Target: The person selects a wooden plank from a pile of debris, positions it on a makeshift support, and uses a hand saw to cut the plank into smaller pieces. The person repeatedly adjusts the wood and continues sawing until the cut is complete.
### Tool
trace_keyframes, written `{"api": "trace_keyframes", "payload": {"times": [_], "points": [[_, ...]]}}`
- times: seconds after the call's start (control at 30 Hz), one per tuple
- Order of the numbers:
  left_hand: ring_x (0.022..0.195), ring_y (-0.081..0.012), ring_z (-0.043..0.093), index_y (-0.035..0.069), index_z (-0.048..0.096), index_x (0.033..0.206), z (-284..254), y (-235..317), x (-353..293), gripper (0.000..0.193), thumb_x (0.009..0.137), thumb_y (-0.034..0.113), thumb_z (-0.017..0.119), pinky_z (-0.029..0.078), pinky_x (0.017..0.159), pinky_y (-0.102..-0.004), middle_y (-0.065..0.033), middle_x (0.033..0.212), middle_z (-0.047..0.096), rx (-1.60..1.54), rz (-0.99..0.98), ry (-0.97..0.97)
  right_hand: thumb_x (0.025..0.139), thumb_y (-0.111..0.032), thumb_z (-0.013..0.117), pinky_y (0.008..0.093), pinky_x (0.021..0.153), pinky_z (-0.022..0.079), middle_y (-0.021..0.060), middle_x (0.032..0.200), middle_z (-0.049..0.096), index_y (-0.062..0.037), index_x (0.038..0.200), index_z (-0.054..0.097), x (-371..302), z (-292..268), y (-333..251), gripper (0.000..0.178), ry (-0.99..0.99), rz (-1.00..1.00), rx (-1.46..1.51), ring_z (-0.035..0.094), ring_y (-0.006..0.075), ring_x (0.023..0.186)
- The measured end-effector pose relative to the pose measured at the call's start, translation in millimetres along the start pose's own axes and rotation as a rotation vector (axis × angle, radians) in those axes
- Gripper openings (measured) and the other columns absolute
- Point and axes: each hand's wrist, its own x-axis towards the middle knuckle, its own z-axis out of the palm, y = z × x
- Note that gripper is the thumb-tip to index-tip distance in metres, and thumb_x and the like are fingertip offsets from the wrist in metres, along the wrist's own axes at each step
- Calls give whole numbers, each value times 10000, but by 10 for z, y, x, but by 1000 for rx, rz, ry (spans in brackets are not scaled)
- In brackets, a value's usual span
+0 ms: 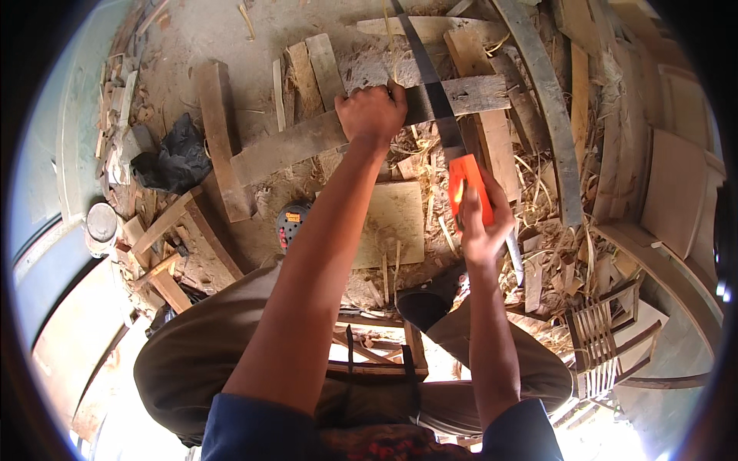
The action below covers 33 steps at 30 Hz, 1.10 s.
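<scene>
A long wooden plank [290, 144] lies slantwise in front of me, its right end higher in the view. My left hand [372, 113] is closed over the plank's middle, fingers curled toward its far edge and thumb pointing away from me. My right hand [484, 224] is wrapped around the orange handle of a handsaw [467, 184]. The saw's dark blade crosses the plank to the right of my left hand and runs on toward the top edge. From this angle I cannot tell how deep the blade sits in the wood.
Under the plank lie wood offcuts [326, 69] and shavings. A dark beam [223, 131] and a crumpled black bag [174, 156] are at the left. A flat square board [392, 223] lies near my feet. Long curved strips [550, 115] and a slatted wooden piece [596, 346] are at the right.
</scene>
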Motion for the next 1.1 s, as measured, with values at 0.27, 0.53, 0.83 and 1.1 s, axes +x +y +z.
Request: {"api": "trace_keyframes", "payload": {"times": [0.27,0.53,0.83,1.1], "points": [[700,-340,696,55,742,700,58,-85,-112,584,1001,370,352,487,860,-497,-185,707,707,64,148,-45,921,-260,687,330,837,550,181,1130,699,98,1343,562,-607,-389,-611,567,106,-119,-73,685,223,965],[691,-328,687,37,738,696,72,-68,-234,585,990,408,396,466,926,-492,-178,714,707,88,214,-95,1002,-249,621,312,772,568,189,1097,716,118,1417,476,-823,-320,-388,572,142,-105,-77,696,182,881],[697,-318,702,65,737,702,24,-56,-204,516,979,374,430,431,964,-507,-187,689,704,58,202,-102,933,-167,679,288,708,563,169,931,749,58,1400,509,-865,-145,-242,546,162,-205,-97,723,185,789],[649,-327,688,82,721,662,33,-15,-249,430,947,312,494,427,931,-522,-179,659,693,51,200,-8,926,-339,709,367,906,534,200,1158,691,109,1345,550,-835,-174,-282,633,143,-31,-22,677,253,1021]]}}
